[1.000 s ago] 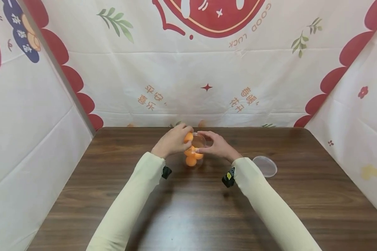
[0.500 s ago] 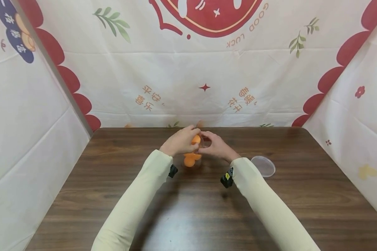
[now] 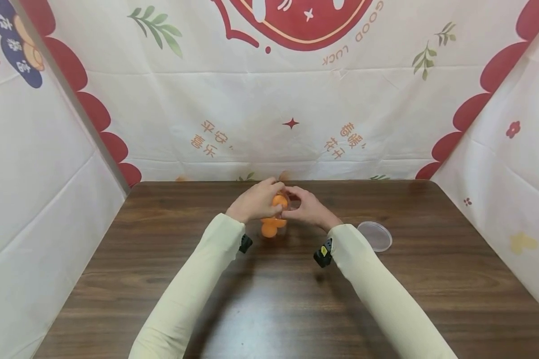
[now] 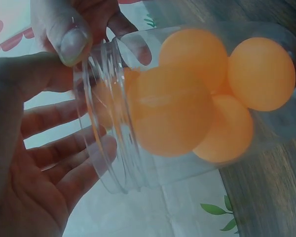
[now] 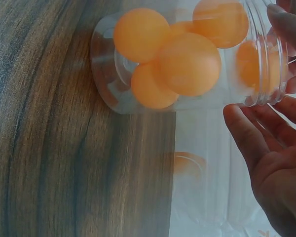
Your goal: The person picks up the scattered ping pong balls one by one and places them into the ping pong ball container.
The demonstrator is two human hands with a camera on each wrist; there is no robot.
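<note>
A clear plastic jar with a ridged neck stands on the table, holding several orange ping-pong balls. My left hand is at the jar's mouth, thumb and fingers about another orange ping-pong ball that sits in the neck; the contact is partly hidden by the rim. From the other side my right hand grips the jar by its neck. In the right wrist view, fingertips of that hand touch just below the rim.
A round clear lid lies on the brown wooden table, right of the jar. Printed white cloth hangs behind and at both sides. The jar stands near the table's far edge.
My left hand has moved right to the jar's mouth, and the ball with it has gone from beside the rim down into the neck. My right hand keeps its hold.
</note>
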